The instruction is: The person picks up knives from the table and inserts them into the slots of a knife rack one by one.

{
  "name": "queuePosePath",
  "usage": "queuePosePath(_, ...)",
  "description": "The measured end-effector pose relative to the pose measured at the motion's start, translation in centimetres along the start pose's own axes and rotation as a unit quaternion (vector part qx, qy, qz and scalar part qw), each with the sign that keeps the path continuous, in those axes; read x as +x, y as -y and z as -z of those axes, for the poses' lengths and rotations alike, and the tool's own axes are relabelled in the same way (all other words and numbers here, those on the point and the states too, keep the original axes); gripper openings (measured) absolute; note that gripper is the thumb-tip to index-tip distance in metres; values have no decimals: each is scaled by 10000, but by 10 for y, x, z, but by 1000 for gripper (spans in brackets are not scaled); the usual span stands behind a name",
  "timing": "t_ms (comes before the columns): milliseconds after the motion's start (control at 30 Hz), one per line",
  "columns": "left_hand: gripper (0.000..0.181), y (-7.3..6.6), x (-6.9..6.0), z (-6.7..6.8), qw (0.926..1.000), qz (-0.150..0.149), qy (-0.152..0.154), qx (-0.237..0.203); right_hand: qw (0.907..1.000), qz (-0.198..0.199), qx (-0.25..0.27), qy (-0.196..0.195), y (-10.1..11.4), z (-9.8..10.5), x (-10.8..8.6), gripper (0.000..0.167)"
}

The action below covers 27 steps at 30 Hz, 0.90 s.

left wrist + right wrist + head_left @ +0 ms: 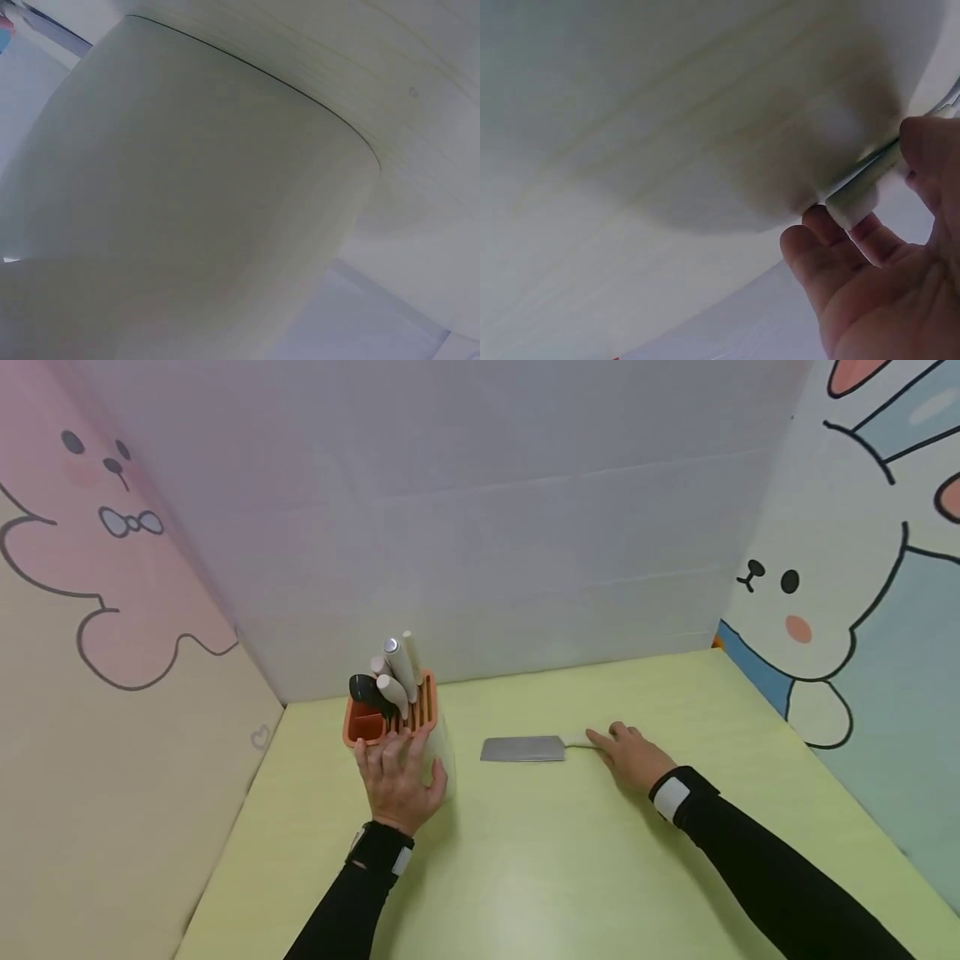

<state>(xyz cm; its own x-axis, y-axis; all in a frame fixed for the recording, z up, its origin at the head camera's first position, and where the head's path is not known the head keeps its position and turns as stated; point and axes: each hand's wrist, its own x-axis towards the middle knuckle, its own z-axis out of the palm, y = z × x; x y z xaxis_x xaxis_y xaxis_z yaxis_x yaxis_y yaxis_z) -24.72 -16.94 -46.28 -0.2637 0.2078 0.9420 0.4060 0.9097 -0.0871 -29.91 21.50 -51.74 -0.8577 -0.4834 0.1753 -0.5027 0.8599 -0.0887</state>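
Note:
A cleaver (522,748) lies flat on the table, its broad metal blade pointing left and its pale handle (855,199) to the right. My right hand (636,758) holds that handle, with the thumb on one side and the fingers on the other in the right wrist view. On the left stands a whitish knife block (187,150) with an orange slotted top (429,697). My left hand (397,785) rests against its front, fingers extended up to the rim and thumb at the right side.
Several white-handled tools (401,668) and a black handle (365,689) stick up from the block. The pale yellow table (525,852) meets a plain wall (525,543) behind. Walls with cartoon drawings stand at the left and right.

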Motion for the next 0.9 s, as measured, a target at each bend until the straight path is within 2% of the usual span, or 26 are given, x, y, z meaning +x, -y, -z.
queuePosePath(167,51,2,2,-1,10000,-31,22,3,9999,-132,-30,86,0,0,1,47)
queuePosePath(300,51,3,4,-1,10000,-47,27,22,9999,-117,-85,-69,-2,-2,5,50)
queuePosePath(467,53,5,6,1,10000,-14,56,27,9996,-251,109,-17,-5,-1,14,53)
queuePosePath(700,53,2,4,1,9999,20,120,5,9997,-193,159,8,-10,0,17,37)
queuePosePath(900,52,-2,2,4,9998,86,187,37,9996,-4,270,0,-12,3,13,33)
